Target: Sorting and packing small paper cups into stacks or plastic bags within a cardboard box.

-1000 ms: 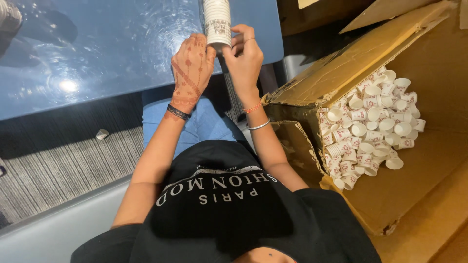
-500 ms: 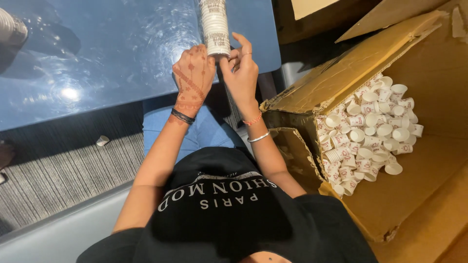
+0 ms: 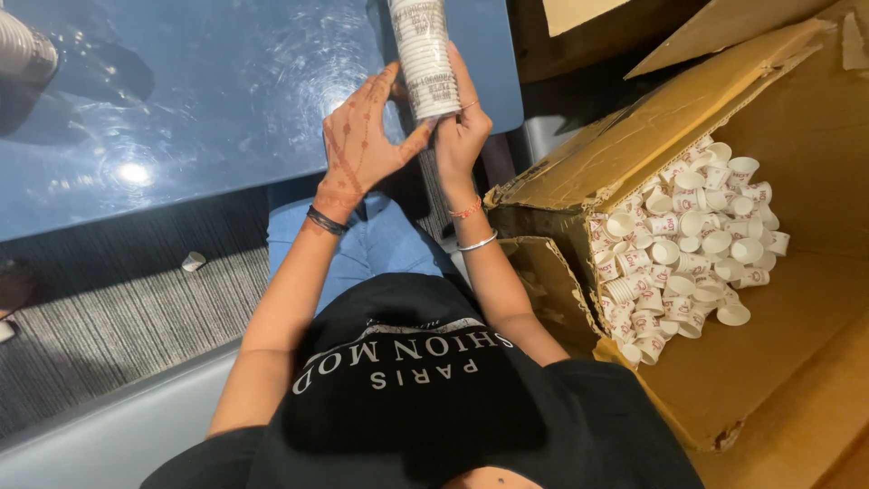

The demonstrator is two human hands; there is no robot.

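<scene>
A tall stack of small white paper cups [image 3: 424, 54] with red print stands up over the near edge of the blue table [image 3: 181, 109]. My right hand [image 3: 462, 127] wraps around the stack's lower end. My left hand [image 3: 362, 145], patterned with henna, is spread beside it, thumb and fingertips touching the stack's base. The top of the stack runs out of view.
To my right an open cardboard box [image 3: 724, 380] lies on its side, holding several loose white cups [image 3: 688, 244]. One cup [image 3: 193, 262] lies on the striped grey floor. Another stack of cups [image 3: 25, 50] sits at the table's far left.
My hands have kept hold of the stack near the table edge. My left fingers have spread wider against its base.
</scene>
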